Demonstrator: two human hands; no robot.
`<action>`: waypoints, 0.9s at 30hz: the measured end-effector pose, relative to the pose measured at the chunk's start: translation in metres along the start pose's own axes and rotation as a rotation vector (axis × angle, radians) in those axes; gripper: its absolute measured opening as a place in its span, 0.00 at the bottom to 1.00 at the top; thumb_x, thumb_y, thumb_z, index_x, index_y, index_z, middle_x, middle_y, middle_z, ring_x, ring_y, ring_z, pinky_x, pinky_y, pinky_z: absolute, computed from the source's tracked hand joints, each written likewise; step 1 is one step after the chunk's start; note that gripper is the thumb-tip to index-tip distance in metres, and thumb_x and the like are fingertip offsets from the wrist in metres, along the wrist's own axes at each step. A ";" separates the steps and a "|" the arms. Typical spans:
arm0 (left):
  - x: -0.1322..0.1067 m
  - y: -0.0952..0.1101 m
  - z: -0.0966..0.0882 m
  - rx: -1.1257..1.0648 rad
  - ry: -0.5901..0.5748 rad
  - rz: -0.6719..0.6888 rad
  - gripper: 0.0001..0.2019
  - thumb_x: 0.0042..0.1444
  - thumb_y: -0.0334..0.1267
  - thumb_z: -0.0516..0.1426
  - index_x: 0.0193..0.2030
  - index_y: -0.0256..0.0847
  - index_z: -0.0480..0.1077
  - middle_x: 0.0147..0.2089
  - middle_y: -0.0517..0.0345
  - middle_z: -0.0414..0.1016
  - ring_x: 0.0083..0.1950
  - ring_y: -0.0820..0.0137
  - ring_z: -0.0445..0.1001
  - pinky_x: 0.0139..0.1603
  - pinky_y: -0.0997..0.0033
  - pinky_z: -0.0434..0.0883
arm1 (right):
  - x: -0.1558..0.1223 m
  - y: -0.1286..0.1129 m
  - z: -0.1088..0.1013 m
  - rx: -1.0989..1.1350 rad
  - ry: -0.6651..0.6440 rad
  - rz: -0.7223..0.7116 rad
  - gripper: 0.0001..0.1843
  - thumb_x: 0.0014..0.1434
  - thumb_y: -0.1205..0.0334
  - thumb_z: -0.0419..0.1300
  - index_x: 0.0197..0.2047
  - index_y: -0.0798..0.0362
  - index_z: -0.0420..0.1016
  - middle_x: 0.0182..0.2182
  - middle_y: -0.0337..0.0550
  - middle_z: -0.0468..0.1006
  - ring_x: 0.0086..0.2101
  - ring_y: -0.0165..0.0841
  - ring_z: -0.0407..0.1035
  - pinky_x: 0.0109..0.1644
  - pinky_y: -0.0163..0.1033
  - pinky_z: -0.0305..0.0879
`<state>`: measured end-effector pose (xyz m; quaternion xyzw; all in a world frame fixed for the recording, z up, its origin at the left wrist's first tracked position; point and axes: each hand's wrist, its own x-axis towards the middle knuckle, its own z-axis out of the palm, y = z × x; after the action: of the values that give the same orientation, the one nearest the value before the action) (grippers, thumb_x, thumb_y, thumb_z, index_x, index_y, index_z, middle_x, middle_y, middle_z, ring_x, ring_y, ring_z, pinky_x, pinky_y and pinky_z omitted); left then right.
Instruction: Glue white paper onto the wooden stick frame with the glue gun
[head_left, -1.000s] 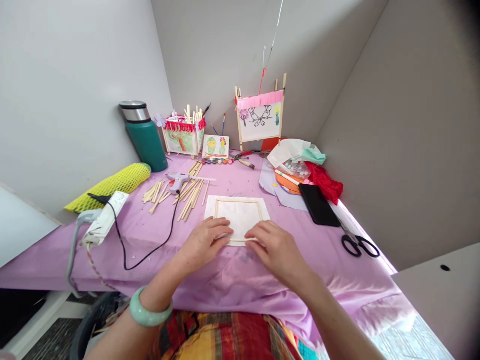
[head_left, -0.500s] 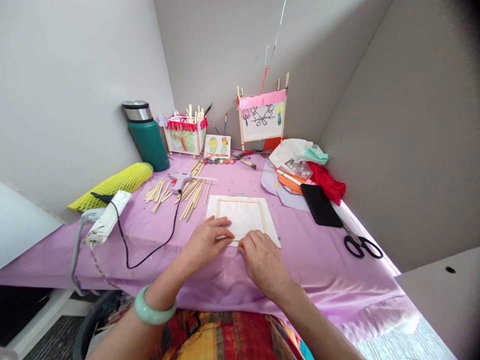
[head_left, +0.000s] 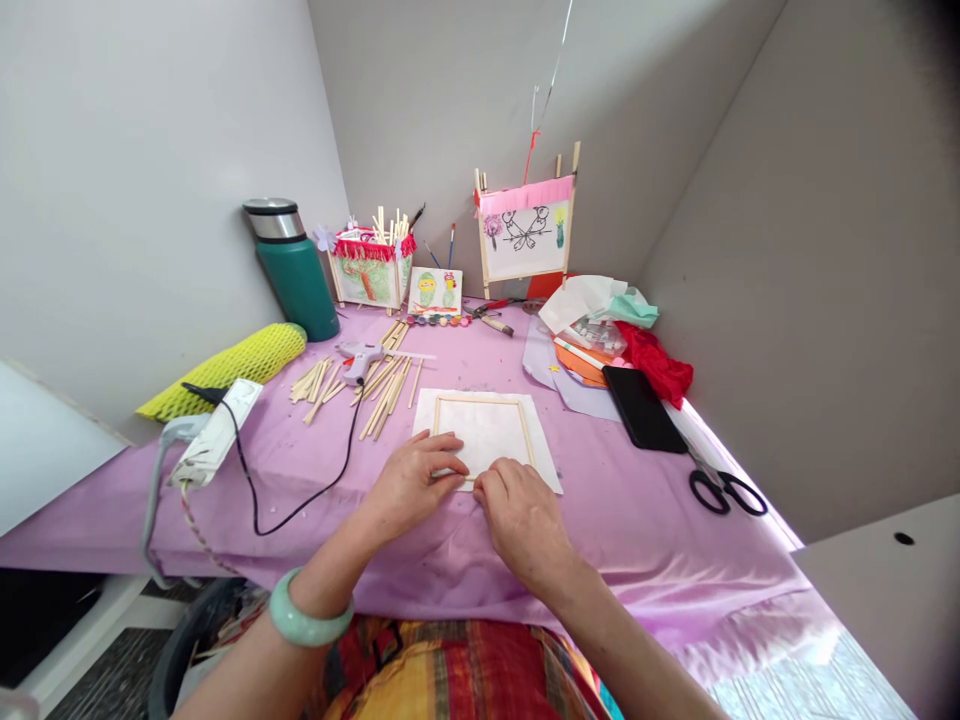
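A white sheet of paper lies flat before me, with thin wooden sticks forming a rectangle along its edges. At the near side, the bottom wooden stick shows only in the gap between my hands. My left hand has thumb and fingers closed on the left part of this stick. Beside it, my right hand is curled, its fingertips pinched at the same stick and hiding its right part. A pale green bangle circles my left wrist.
Loose sticks and a glue gun with a black cord lie left of the paper. A power strip and a green bottle stand further left. To the right are a phone, scissors and red crumpled material.
Both hands keep almost the same place at the near stick. My right fingertips shift very slightly left; the rest of the scene shifts only a little with the camera.
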<state>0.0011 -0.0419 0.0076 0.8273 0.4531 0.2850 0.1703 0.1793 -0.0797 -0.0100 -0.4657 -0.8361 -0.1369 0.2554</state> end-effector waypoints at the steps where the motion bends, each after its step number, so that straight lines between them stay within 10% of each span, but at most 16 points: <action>1: 0.000 0.000 0.000 0.001 0.001 0.001 0.07 0.53 0.31 0.60 0.36 0.46 0.79 0.52 0.54 0.76 0.56 0.65 0.72 0.65 0.54 0.59 | 0.000 0.000 0.000 0.000 -0.006 -0.004 0.08 0.62 0.69 0.54 0.31 0.53 0.68 0.28 0.43 0.68 0.31 0.36 0.60 0.36 0.41 0.53; 17: 0.000 0.001 0.001 -0.009 0.009 -0.022 0.07 0.52 0.31 0.59 0.34 0.45 0.79 0.52 0.53 0.77 0.56 0.63 0.72 0.65 0.52 0.59 | -0.017 0.019 -0.028 0.248 -0.026 0.151 0.03 0.63 0.67 0.56 0.40 0.54 0.71 0.35 0.44 0.72 0.36 0.34 0.64 0.41 0.39 0.59; 27: 0.001 0.001 0.001 -0.002 0.008 -0.003 0.07 0.52 0.31 0.59 0.34 0.45 0.79 0.51 0.53 0.77 0.56 0.62 0.73 0.64 0.52 0.60 | -0.019 0.029 -0.019 -0.019 -0.051 0.063 0.09 0.63 0.70 0.54 0.31 0.53 0.71 0.29 0.42 0.70 0.32 0.34 0.61 0.37 0.40 0.53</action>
<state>0.0022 -0.0417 0.0075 0.8253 0.4549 0.2885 0.1696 0.2175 -0.0868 -0.0047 -0.4974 -0.8261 -0.1247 0.2338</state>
